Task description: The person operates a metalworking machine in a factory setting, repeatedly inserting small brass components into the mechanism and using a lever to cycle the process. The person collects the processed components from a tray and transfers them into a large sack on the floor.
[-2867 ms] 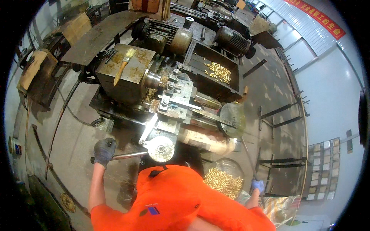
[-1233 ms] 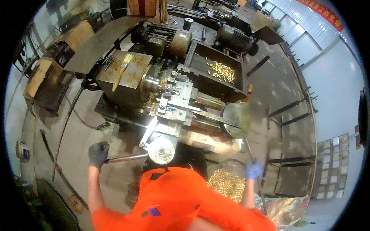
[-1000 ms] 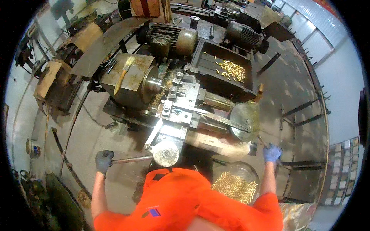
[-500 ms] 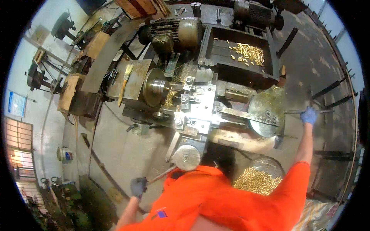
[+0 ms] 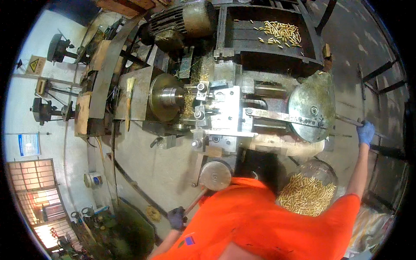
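The left hand [image 5: 176, 218] is curled round the outer end of the left lever [image 5: 195, 203], which slants out from the small disc [image 5: 215, 175]; the right hand [image 5: 366, 132] grips the right lever [image 5: 348, 120], beside the large disc [image 5: 308, 102]. Both levers look like metal: stiff, probably weighty to swing, perhaps slick with oil (the gloves should help). Best held far out, for leverage, well apart from the chuck [image 5: 170, 97]

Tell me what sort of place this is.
Most likely a metalworking shop: a lathe-like machine stands at the centre, with a finned motor behind it, and small brass-coloured pieces lie heaped in a round basin.
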The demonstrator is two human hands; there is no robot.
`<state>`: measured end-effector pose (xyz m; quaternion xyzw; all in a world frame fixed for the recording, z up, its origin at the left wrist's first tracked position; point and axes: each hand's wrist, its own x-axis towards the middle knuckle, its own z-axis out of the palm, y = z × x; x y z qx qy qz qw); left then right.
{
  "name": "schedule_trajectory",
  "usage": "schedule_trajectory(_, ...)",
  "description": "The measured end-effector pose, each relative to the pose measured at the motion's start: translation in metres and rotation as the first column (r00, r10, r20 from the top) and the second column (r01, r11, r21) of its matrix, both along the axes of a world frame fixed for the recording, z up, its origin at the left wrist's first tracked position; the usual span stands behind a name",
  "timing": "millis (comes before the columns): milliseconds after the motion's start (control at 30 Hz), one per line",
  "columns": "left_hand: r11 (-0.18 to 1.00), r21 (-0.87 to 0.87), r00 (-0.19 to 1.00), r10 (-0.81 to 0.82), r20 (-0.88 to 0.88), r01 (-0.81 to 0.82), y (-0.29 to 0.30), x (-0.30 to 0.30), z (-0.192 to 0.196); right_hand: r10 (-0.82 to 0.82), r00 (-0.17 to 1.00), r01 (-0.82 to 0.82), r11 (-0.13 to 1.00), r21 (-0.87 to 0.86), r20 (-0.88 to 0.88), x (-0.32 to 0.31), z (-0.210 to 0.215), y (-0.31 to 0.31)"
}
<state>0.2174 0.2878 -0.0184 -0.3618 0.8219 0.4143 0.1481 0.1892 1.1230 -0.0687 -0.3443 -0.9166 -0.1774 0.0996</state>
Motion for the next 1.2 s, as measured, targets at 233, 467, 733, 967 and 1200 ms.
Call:
schedule_trajectory(233,0.989,-0.068,0.99,-0.136,-0.041,0.133,0.002,0.005,0.006,-0.024,1.0,0.023,0.999,-0.027,-0.018,0.013,-0.001,-0.013)
schedule_trajectory(467,0.998,-0.046,0.999,0.04,0.01,-0.04,0.025,-0.002,0.024,-0.129,0.991,0.13,0.99,-0.048,0.029,0.016,0.016,-0.038)
schedule_trajectory(733,0.838,-0.093,0.843,-0.537,0.038,0.538,-0.029,-0.018,0.001,-0.212,0.972,0.217,0.975,-0.045,0.103,0.049,0.009,-0.064)
schedule_trajectory(967,0.569,-0.653,0.309,-0.822,-0.479,0.5,0.091,-0.162,0.106,-0.348,0.936,0.352,0.922,-0.163,0.053,0.075,0.03,-0.124)
schedule_trajectory(1200,0.215,-0.915,-0.036,-0.97,-0.241,0.342,0.178,-0.22,0.138,-0.356,0.934,0.341,0.915,-0.217,-0.035,0.091,0.031,-0.168)
